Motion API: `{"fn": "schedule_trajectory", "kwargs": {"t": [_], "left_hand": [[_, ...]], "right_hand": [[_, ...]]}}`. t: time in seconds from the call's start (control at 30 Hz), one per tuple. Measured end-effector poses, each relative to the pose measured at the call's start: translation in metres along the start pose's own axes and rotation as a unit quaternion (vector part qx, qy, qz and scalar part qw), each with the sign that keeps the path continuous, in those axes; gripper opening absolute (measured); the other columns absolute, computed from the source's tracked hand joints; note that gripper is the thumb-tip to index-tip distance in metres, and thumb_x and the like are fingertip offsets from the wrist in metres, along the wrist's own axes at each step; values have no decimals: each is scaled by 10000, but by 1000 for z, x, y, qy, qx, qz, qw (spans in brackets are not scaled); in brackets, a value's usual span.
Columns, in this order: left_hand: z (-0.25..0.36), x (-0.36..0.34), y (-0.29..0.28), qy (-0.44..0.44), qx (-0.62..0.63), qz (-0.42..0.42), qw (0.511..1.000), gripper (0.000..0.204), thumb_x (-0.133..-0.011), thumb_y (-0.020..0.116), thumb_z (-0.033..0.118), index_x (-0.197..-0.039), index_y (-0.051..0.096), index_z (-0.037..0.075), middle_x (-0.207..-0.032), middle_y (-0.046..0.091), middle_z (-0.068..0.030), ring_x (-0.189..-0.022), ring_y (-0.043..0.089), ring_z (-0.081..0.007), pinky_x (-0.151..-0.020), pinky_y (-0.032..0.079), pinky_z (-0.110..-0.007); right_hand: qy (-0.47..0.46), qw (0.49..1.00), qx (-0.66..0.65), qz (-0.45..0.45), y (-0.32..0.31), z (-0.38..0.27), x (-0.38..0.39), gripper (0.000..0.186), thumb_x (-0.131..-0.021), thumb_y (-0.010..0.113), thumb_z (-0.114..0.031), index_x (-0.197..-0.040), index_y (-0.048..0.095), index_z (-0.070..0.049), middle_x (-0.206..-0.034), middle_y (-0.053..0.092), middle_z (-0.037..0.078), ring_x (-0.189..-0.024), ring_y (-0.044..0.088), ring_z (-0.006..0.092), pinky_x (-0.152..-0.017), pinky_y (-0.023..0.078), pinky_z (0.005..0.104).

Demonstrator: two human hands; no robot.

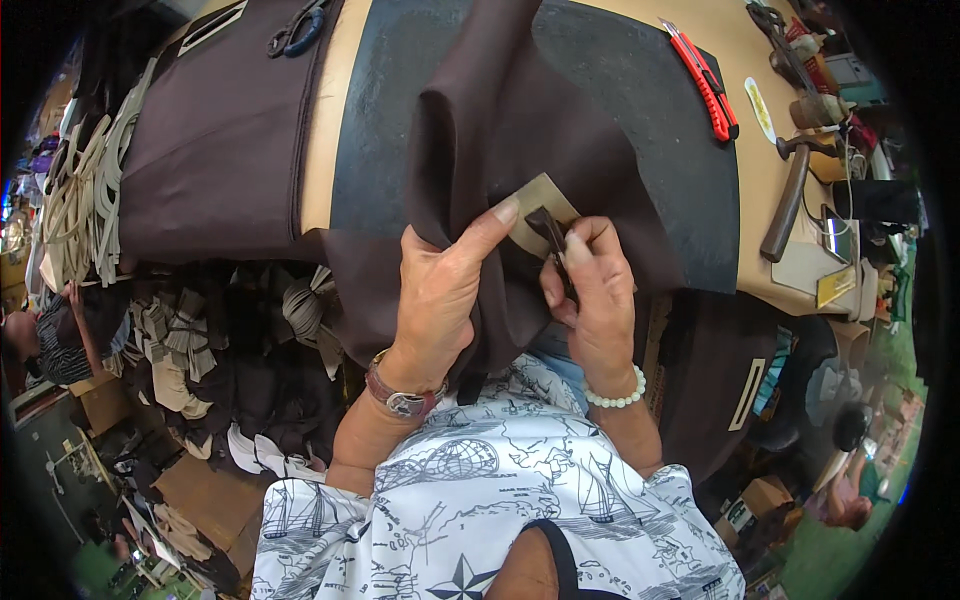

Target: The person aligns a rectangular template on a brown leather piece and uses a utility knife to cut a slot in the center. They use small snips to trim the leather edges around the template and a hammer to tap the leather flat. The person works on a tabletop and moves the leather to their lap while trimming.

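Observation:
My left hand (440, 300) is closed on a large sheet of dark brown material (530, 110), with its thumb pressed on a small tan rectangular piece (547, 194). Folds of the sheet rise away from me over the table and hang down at its near edge. Between the thumb and fingers of my right hand (597, 300) is a narrow dark piece with a wider flat end (543, 222). That end lies against the tan piece; whether it is a tool or a strip I cannot tell. The left fingers are mostly hidden behind the sheet.
Under the sheet lies a black mat (640, 120), bearing a red utility knife (705, 85). A hammer (790, 200) rests on the right. Stacked dark brown material (215, 150) and scissors (300, 32) are at left, beside hanging pale strips (90, 200).

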State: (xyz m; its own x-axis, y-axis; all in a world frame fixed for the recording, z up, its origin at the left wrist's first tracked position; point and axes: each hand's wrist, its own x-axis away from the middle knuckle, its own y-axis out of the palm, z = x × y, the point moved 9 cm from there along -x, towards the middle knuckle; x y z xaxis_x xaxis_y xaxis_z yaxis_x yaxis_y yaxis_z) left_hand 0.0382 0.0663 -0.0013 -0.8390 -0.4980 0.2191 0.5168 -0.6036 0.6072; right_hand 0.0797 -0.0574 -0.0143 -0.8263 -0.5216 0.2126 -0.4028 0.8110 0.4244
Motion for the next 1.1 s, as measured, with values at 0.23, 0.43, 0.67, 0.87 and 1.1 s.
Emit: {"fn": "schedule_trajectory", "kwargs": {"t": [0.23,0.43,0.67,0.87,1.1], "left_hand": [[-6,-3,-5,-44,-46,11,998,286,-819,627,-11,-1103,591,-29,-1022,657,-112,-896,642,-168,-815,502,-275],[-8,-1,-2,-35,-50,7,998,294,-810,646,-4,-1100,596,-20,-1008,658,-104,-880,640,-162,-799,496,-265],[-11,-3,2,-47,13,-10,999,309,-813,623,-24,-1119,580,-22,-1028,648,-120,-905,638,-179,-808,509,-286],[-16,-2,-6,-68,-7,-31,997,320,-820,615,-22,-1136,568,-26,-1041,644,-127,-917,639,-184,-814,513,-287],[-13,-4,-3,-68,20,9,997,314,-821,616,-16,-1131,572,-31,-1037,646,-123,-921,638,-182,-814,512,-287]], "right_hand": [[40,999,1,10,-7,3,5,232,-953,512,-295,-971,407,-88,-636,541,43,-493,378,19,-425,257,152],[32,998,21,49,-15,0,9,220,-944,534,-262,-928,409,-82,-605,548,46,-443,349,12,-399,241,161],[44,998,16,43,-13,2,8,216,-933,554,-248,-915,414,-85,-604,548,44,-450,368,12,-398,238,159],[27,998,25,55,-12,1,9,210,-943,521,-276,-921,427,-90,-601,511,29,-437,310,9,-384,197,148],[31,999,-11,27,-13,7,7,206,-934,552,-239,-910,419,-85,-626,534,32,-504,400,22,-403,245,157]]}}
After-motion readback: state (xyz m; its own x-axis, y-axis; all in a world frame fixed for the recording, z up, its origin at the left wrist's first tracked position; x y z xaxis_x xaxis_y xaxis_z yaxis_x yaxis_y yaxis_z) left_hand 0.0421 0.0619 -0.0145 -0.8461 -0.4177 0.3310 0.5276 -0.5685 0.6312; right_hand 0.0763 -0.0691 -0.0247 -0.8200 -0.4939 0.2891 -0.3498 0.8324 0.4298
